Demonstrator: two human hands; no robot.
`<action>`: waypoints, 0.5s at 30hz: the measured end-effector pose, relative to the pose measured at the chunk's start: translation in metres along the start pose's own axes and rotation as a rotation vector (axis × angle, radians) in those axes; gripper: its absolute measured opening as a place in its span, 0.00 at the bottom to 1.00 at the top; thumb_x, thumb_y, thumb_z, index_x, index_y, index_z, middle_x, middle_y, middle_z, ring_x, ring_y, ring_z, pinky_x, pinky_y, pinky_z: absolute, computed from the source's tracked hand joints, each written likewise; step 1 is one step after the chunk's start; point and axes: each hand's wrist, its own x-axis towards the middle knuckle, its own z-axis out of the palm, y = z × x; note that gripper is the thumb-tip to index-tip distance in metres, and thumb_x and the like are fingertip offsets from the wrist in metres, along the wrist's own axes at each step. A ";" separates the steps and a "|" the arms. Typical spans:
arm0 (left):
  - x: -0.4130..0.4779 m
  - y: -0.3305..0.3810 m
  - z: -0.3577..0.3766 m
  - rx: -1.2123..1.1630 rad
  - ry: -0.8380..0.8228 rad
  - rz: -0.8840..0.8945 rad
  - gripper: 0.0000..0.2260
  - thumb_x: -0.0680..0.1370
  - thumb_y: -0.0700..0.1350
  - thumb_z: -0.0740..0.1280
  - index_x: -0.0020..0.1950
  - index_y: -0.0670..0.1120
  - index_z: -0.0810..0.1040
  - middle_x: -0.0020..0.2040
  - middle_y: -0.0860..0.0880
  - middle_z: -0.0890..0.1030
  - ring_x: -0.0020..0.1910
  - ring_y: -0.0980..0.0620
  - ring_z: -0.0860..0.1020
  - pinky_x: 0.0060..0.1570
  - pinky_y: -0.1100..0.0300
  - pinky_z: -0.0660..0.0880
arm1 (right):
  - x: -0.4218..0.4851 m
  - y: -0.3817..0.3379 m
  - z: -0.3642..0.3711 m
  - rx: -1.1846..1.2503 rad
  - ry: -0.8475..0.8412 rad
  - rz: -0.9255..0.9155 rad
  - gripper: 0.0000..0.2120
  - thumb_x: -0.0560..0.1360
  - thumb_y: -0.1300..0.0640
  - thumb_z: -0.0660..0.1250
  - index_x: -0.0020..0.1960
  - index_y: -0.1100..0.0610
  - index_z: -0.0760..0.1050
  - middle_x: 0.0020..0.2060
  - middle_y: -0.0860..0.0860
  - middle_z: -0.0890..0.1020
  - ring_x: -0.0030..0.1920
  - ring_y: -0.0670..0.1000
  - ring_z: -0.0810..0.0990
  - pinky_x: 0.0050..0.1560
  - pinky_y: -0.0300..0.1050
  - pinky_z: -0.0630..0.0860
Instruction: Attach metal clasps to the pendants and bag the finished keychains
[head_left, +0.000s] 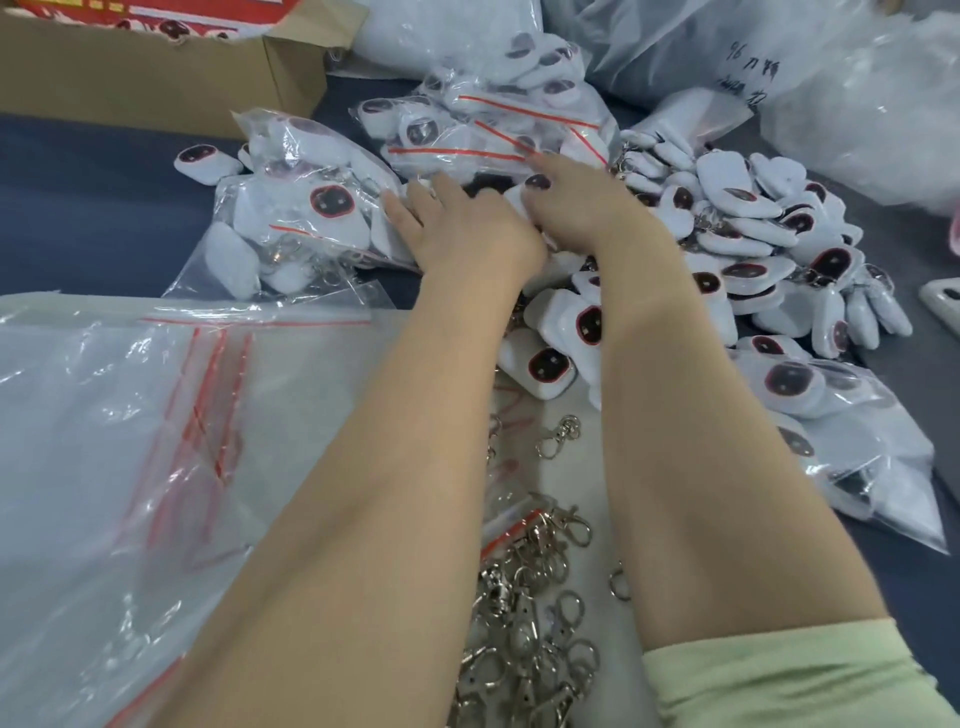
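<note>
Metal clasps lie heaped nearest me, between my forearms, with a stack of empty zip bags to their left. Farther out, my left hand and right hand sit side by side, fingers stretched flat against the filled bags. White pendants pile up at the right, and a cardboard box sits beyond.

Both forearms are bare from wrist to elbow. A short, pale green fabric sleeve, softly creased, covers the right upper arm. The right hand wears dark, glossy polish on its fingernails. The nails of the left hand cannot be made out.
</note>
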 end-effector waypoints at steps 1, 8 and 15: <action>-0.001 0.000 -0.001 0.055 -0.047 0.004 0.23 0.78 0.48 0.54 0.73 0.45 0.63 0.76 0.40 0.55 0.75 0.38 0.49 0.71 0.39 0.38 | -0.001 -0.002 0.003 -0.053 -0.065 -0.014 0.20 0.81 0.55 0.52 0.71 0.52 0.68 0.70 0.54 0.70 0.69 0.58 0.67 0.69 0.51 0.65; -0.022 0.003 -0.029 0.076 -0.194 0.257 0.11 0.81 0.47 0.55 0.50 0.41 0.72 0.51 0.40 0.72 0.49 0.43 0.71 0.51 0.52 0.67 | -0.019 0.002 -0.032 -0.075 -0.023 0.085 0.10 0.76 0.56 0.62 0.37 0.57 0.70 0.35 0.51 0.76 0.33 0.52 0.72 0.29 0.42 0.62; -0.019 -0.005 -0.010 -0.178 0.114 0.122 0.17 0.78 0.45 0.58 0.66 0.43 0.69 0.70 0.40 0.63 0.68 0.38 0.63 0.64 0.48 0.64 | -0.019 0.006 -0.005 0.154 0.230 0.082 0.15 0.78 0.61 0.58 0.62 0.60 0.74 0.60 0.56 0.78 0.59 0.55 0.75 0.54 0.41 0.69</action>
